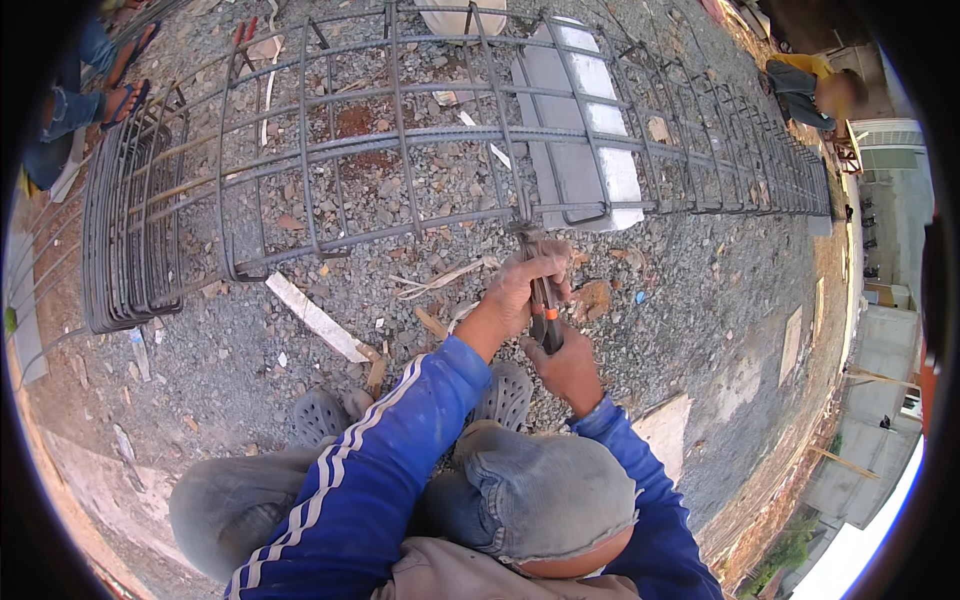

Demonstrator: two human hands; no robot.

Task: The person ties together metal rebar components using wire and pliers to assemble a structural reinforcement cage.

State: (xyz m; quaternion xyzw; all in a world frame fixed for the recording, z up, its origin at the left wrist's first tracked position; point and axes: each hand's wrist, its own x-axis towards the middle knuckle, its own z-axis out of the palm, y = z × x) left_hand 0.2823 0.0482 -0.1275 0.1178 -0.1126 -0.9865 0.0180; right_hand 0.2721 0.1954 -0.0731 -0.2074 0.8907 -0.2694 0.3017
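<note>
My right hand [568,368] is closed round the handles of dark pliers [552,320] with orange bands. The tool points away from me, up toward the lower bar of a steel rebar cage [352,146]. My left hand [520,290] is closed just above, fingers curled beside the upper part of the pliers. Dark thin strands show by its fingertips, but what it grips is partly hidden. Both hands are at the near edge of the cage, by a joint of a long bar and a stirrup. The jaws are hard to make out there.
A grey and white block [570,130] sits under the cage. Loose stirrups [130,230] bunch at its left end. White strips [315,318] and wood scraps lie on gravel. One person's sandalled feet [125,103] show at far left; another person [810,88] crouches at far right.
</note>
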